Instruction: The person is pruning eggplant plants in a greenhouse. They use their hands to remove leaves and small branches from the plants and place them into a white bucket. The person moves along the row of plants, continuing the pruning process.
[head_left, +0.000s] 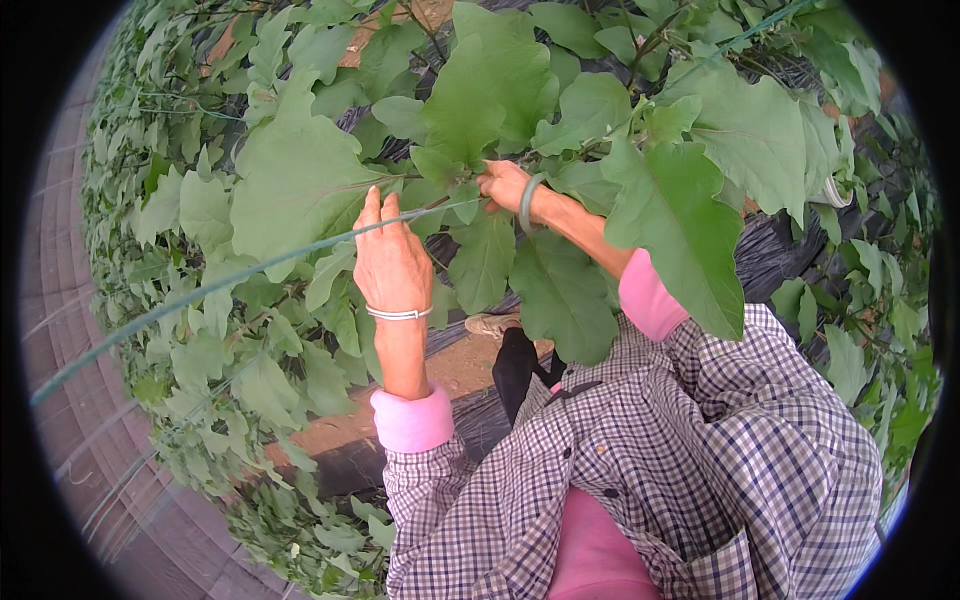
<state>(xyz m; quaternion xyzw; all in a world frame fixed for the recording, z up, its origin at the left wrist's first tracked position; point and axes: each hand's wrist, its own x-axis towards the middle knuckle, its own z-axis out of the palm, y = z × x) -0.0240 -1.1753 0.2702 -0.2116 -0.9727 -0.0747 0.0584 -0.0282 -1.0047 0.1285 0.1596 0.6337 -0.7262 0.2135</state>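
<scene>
My left hand (391, 259), with a thin metal bracelet at the wrist, is raised with its back towards me and two fingers extended beside a large leaf's stalk. A taut green twine (225, 281) crosses over its fingers; its palm side and thumb are hidden. To the right, my right hand (506, 186), wearing a pale green bangle (527, 202), has its fingers curled on a thin stem of what looks like an eggplant plant, near the twine's visible end. Broad lobed leaves (296, 176) surround both hands, and one leaf (679, 225) covers part of my right forearm.
Dense leafy plants (187, 247) spread along the left, with more twines low among them. Black plastic sheeting (772, 251) and bare soil (457, 367) show between rows. A shoe (491, 324) stands below the leaves. Another twine (750, 34) runs across the upper right.
</scene>
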